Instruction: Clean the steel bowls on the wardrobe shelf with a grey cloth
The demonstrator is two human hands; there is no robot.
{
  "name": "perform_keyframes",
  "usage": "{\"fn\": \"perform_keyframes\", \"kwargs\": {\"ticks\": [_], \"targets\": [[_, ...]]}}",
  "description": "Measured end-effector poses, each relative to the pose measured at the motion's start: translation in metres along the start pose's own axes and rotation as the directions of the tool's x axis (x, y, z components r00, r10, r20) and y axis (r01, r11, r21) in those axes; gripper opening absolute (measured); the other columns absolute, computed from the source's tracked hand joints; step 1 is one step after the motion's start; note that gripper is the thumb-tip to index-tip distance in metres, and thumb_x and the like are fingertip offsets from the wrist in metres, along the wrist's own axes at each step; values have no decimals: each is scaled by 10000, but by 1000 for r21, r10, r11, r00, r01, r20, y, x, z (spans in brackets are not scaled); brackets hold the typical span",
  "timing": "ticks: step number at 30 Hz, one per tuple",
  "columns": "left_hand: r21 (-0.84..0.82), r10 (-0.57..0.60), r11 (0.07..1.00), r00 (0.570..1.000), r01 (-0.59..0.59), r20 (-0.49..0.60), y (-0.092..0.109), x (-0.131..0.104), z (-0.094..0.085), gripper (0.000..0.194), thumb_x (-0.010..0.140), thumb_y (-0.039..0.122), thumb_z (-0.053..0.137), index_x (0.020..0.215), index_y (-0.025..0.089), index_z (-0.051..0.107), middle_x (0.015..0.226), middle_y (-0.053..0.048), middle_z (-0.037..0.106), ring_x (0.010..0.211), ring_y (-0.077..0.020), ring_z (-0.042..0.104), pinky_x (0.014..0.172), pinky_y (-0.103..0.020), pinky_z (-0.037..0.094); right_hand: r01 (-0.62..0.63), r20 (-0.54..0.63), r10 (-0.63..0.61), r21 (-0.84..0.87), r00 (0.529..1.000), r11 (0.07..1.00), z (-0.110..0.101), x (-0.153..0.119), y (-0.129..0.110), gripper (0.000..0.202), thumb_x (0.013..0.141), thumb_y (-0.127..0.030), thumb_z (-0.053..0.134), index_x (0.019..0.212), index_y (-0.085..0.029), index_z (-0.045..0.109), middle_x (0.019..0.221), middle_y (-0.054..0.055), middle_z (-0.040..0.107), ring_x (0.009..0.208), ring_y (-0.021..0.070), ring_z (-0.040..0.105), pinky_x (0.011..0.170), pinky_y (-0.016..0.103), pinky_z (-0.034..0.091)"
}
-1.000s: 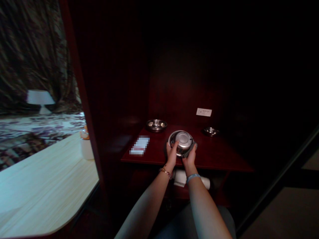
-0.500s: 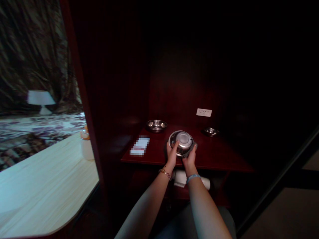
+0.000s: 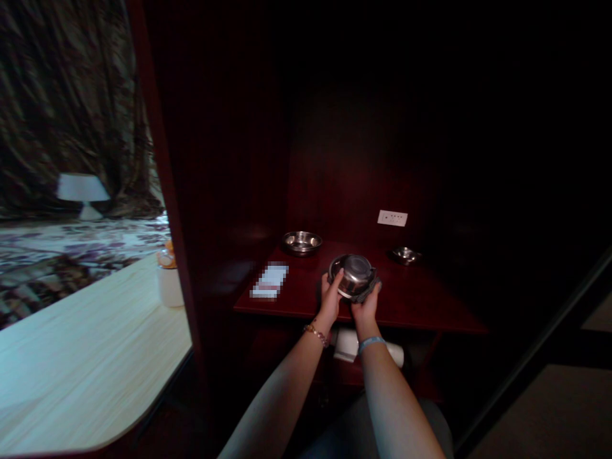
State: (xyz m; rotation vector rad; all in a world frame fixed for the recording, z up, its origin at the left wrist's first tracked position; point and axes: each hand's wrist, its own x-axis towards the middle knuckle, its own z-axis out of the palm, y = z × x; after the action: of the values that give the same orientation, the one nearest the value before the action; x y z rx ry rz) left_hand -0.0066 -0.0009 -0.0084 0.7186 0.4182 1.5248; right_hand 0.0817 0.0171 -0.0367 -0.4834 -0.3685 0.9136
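We find both hands closed on their work. The left hand grips a stainless steel bowl, its thumb laid along the outer wall. The right hand clasps a grey cloth and presses it to the bowl's right side; how far the cloth runs beneath the rim, we cannot tell. The bowl is tilted, its base turned up and away from the wearer, and it is held over the front part of a dark red shelf. We note a beaded bracelet on the left wrist and a pale blue band on the right.

On the same shelf we record a wide, shallow steel dish at the back left, upright, and a smaller steel dish at the back right. A pale rectangular item, blurred out, lies near the left front edge. A white socket plate is fixed to the back wall. Beneath the shelf we see white objects, partly hidden by the right arm.

To the left, beyond a dark red partition, a light wooden table bears a white container with something orange at its top. Farther back stands a white lamp before a patterned curtain.
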Motion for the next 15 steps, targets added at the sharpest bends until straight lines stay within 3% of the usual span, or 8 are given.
{"fn": "perform_keyframes", "kwargs": {"ticks": [8,15], "targets": [[9,-128,992,978,129,163,-2,1,-1,550,696,327,851,1172,189,614,1255,-137,662,1124,-245,653,984,-411,516,84,-1,-84,-41,996,996,0,-2,-2,513,936,-581,354,1177,-232,642,1182,35,731,1107,149,671,1082,374,459],[40,-98,995,985,94,141,-5,1,0,566,707,349,843,1207,192,630,1260,-139,664,1122,-247,653,974,-398,520,64,-22,-65,-35,998,997,-1,-1,0,519,939,-590,354,1194,-234,633,1210,21,719,1110,138,666,1103,360,434]]}}
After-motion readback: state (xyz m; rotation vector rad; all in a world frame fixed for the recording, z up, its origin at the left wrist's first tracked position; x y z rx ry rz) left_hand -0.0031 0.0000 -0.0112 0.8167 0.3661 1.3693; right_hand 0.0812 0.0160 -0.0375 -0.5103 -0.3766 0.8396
